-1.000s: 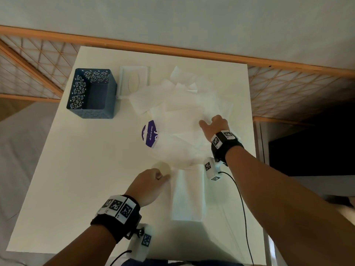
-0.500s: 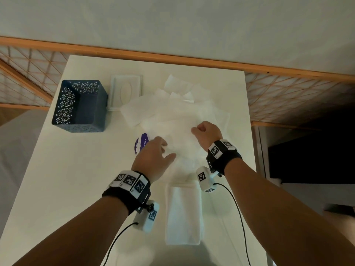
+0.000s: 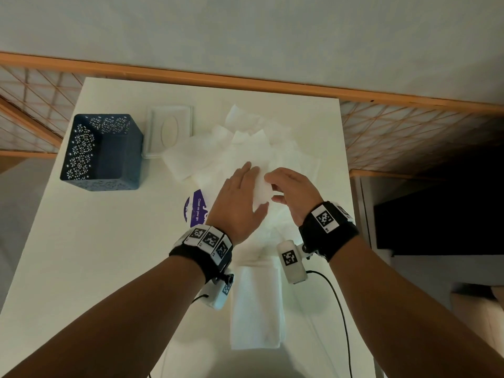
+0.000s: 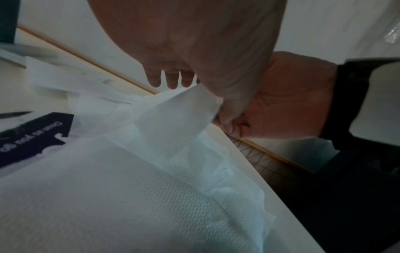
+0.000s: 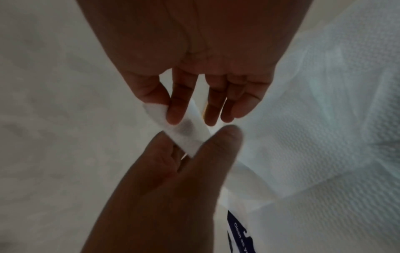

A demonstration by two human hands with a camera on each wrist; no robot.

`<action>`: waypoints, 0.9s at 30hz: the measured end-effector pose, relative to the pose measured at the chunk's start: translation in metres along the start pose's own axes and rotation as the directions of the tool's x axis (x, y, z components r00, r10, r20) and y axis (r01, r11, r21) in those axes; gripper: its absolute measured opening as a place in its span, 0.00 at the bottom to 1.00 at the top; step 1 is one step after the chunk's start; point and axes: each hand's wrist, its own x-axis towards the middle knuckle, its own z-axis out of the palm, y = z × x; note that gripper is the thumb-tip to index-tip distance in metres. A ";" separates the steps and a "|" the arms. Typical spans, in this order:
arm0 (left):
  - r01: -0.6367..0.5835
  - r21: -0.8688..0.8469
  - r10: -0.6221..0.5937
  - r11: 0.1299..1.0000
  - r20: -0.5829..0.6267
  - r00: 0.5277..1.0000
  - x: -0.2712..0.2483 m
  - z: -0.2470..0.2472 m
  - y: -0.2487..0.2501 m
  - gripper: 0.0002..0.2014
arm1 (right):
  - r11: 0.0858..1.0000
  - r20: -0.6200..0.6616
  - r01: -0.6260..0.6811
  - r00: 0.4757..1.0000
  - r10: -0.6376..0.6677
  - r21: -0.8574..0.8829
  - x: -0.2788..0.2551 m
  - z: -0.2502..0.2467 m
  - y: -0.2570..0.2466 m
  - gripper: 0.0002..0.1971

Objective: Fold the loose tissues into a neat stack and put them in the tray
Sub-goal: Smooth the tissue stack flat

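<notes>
A heap of loose white tissues (image 3: 245, 148) covers the far middle of the white table (image 3: 109, 268). Above its near side, my left hand (image 3: 245, 192) and right hand (image 3: 278, 186) meet on one tissue (image 3: 260, 186) lifted off the heap. In the right wrist view my right hand (image 5: 166, 106) pinches its edge between thumb and forefinger, and my left hand (image 5: 184, 171) pinches the lower corner. The left wrist view shows my left hand (image 4: 205, 82) above the raised tissue (image 4: 177, 116). A folded stack (image 3: 256, 304) lies near me. The dark blue perforated tray (image 3: 101, 154) stands far left.
A white box lid with an oval slot (image 3: 169, 129) lies beside the tray. A purple-labelled packet (image 3: 195, 211) sticks out from under the heap, left of my left hand. The table's right edge (image 3: 346, 186) runs close to my right wrist. A wooden lattice rail borders the far side.
My left hand has left the folded stack and moved forward to the heap. My right hand has drawn in from flat on the heap, and both now hold one tissue between them.
</notes>
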 end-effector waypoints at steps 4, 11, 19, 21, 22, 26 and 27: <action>0.052 -0.085 -0.059 0.995 -0.076 0.995 -0.006 -0.011 0.008 0.20 | 0.999 0.055 0.023 0.998 -0.021 -0.027 -0.009 0.003 -0.001 0.09; 0.220 -0.557 -0.338 0.801 -0.117 0.934 -0.017 -0.047 0.010 0.11 | 0.990 -0.079 -0.047 0.995 0.058 0.134 -0.007 -0.009 0.002 0.15; 0.330 -0.938 -0.406 0.107 0.262 0.875 -0.032 -0.077 0.012 0.08 | 0.980 0.096 -0.151 0.986 0.139 0.130 -0.010 -0.004 -0.012 0.24; 0.328 -0.944 -0.363 0.028 0.296 0.883 -0.033 -0.083 0.010 0.13 | 0.975 0.174 -0.186 0.971 0.163 0.122 -0.013 0.000 -0.016 0.26; 0.328 -0.945 -0.339 0.007 0.306 0.890 -0.033 -0.085 0.010 0.14 | 0.968 0.207 -0.209 0.962 0.179 0.137 -0.015 0.001 -0.018 0.27; 0.329 -0.944 -0.290 -0.021 0.321 0.902 -0.034 -0.089 0.008 0.22 | 0.927 0.326 -0.285 0.924 0.198 0.243 -0.026 0.007 -0.019 0.32; 0.341 -0.940 -0.296 -0.006 0.327 0.897 -0.034 -0.088 0.007 0.24 | 0.924 0.350 -0.282 0.919 0.182 0.259 -0.028 0.009 -0.019 0.33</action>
